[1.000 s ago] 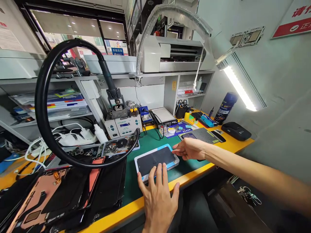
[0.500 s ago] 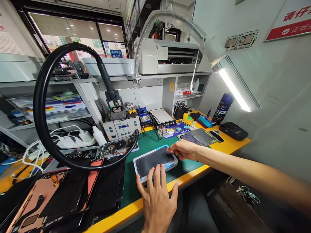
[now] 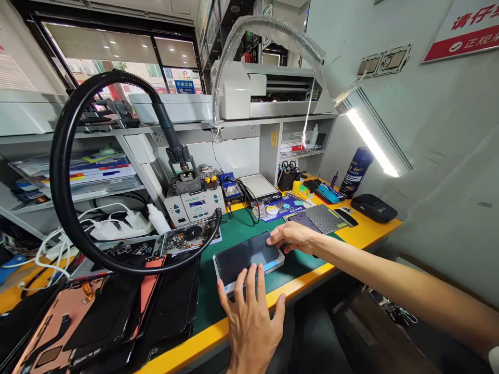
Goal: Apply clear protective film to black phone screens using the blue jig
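A flat white-and-blue device with a dark glass panel on top (image 3: 246, 258) lies on the green mat (image 3: 300, 262) near the bench's front edge. My left hand (image 3: 250, 317) rests with spread fingertips on the panel's near edge. My right hand (image 3: 293, 237) reaches in from the right, its fingers pressing on the panel's far right corner. Neither hand lifts the panel; both lie on it.
A black hose loop (image 3: 62, 182) arcs over the left of the bench above a hot-air station (image 3: 195, 203). Dark screen panels (image 3: 117, 311) pile at the left. A blue spray can (image 3: 355, 172), black pouch (image 3: 373, 207) and grey mesh pad (image 3: 325, 218) sit at right.
My right hand has moved left onto the device's far right corner. The dark panel now covers more of the white-and-blue base. My left hand stays on the near edge.
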The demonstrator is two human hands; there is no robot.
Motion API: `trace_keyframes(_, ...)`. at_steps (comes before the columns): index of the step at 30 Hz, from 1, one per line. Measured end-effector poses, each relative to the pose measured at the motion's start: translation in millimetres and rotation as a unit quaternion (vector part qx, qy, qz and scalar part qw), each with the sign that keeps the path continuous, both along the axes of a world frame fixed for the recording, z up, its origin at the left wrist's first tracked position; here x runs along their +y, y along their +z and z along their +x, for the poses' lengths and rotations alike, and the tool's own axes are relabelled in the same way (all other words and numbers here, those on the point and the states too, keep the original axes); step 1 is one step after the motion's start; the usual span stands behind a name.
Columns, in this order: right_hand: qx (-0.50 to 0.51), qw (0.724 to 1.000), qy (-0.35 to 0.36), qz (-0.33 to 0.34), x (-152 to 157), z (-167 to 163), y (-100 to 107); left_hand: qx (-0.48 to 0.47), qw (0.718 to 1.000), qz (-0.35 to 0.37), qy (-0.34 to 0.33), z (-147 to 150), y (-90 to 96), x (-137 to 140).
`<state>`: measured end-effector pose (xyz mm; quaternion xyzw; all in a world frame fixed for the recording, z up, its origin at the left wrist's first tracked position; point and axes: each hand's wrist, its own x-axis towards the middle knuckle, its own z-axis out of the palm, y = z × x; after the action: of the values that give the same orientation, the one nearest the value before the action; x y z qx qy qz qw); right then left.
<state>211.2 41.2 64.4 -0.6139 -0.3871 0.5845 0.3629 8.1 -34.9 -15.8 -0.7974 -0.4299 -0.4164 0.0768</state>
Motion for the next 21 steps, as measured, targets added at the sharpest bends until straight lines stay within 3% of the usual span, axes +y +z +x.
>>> trace_keyframes(8,0.110,0.994,0.013,-0.016,-2.4,5.1,-3.0,-0.070,0.995,0.046,-0.056,-11.4,-4.1,-5.6)
trace_keyframes(12,0.169,0.985,-0.014,-0.025,-2.5,11.4,0.4,-0.117,0.989,0.069,-0.057,-25.9,-13.8,-9.6)
trace_keyframes(17,0.232,0.970,-0.062,-0.023,-11.3,24.4,15.2,-0.104,0.991,0.060,-0.065,-36.4,-24.4,-10.4)
trace_keyframes(19,0.264,0.960,-0.088,-0.008,-24.0,23.9,19.0,-0.142,0.986,0.038,-0.077,-34.8,-21.4,-14.7)
trace_keyframes(21,0.301,0.947,-0.113,0.013,-43.4,14.7,17.6,-0.235,0.966,-0.062,-0.092,-29.6,-12.1,-21.1)
